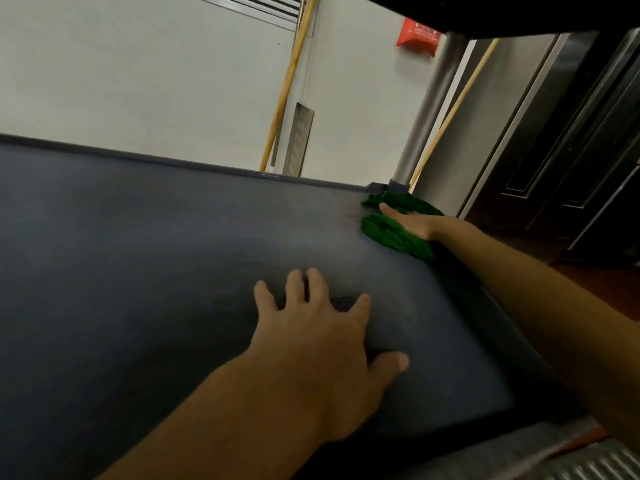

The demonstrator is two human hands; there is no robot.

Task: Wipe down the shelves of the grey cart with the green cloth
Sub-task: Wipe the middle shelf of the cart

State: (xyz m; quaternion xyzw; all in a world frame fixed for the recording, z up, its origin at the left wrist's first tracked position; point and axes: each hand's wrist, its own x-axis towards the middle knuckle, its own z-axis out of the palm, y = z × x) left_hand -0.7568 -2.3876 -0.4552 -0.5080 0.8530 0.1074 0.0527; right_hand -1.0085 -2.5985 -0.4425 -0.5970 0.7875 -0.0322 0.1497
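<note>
The grey cart shelf (138, 254) fills most of the view, a flat dark surface with a raised rim. A crumpled green cloth (388, 233) lies in its far right corner, near the cart's round grey post (429, 109). My right hand (412, 221) lies flat on top of the cloth with straight fingers, pressing it onto the shelf. My left hand (318, 327) rests palm down on the bare shelf nearer to me, fingers spread. The underside of the shelf above (519, 12) shows at the top right.
Beyond the cart is a white wall with two wooden poles (287, 84) leaning against it and a red box (417, 36) mounted high. Dark metal cabinet doors (581, 140) stand to the right. A ribbed metal surface (595, 462) shows at the bottom right.
</note>
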